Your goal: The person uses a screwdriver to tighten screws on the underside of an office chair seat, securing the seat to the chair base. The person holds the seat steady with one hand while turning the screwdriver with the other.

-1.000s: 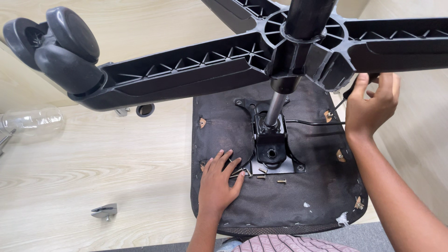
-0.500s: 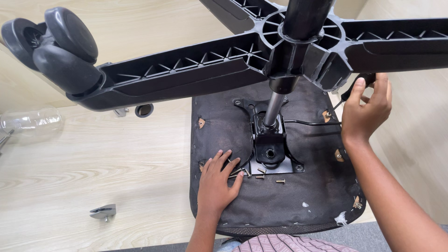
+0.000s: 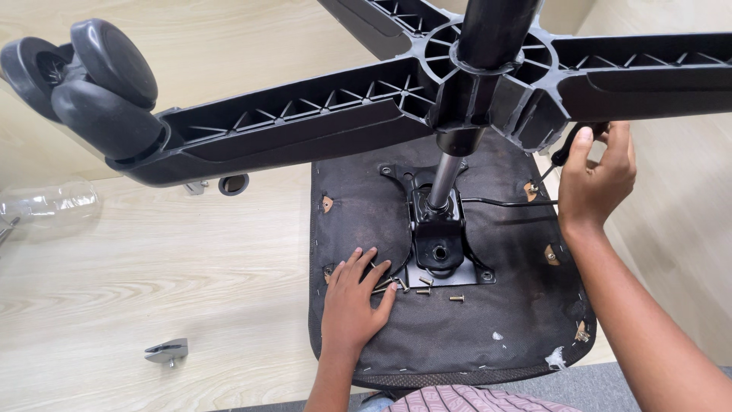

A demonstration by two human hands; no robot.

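Observation:
An office chair lies upside down. Its black seat underside point(image 3: 503, 320) faces up, with a metal mounting plate point(image 3: 442, 252) and gas cylinder point(image 3: 444, 179) rising to the black star base point(image 3: 320, 122). My left hand point(image 3: 354, 301) rests flat on the seat fabric, fingers spread beside several loose screws point(image 3: 415, 286). My right hand point(image 3: 598, 179) grips a screwdriver with a black handle point(image 3: 568, 146), its tip at a bracket on the seat's right side point(image 3: 531, 188). A thin black lever rod point(image 3: 503, 202) runs from the plate toward that hand.
A twin black caster wheel point(image 3: 84, 76) sits at the end of the near base arm, upper left. A clear plastic bottle point(image 3: 49, 204) lies at the left edge. A small metal bracket point(image 3: 166, 352) lies on the light wood floor point(image 3: 152, 267).
My right hand has shifted slightly down and left along the seat's right edge with the screwdriver. My left hand stays flat on the seat.

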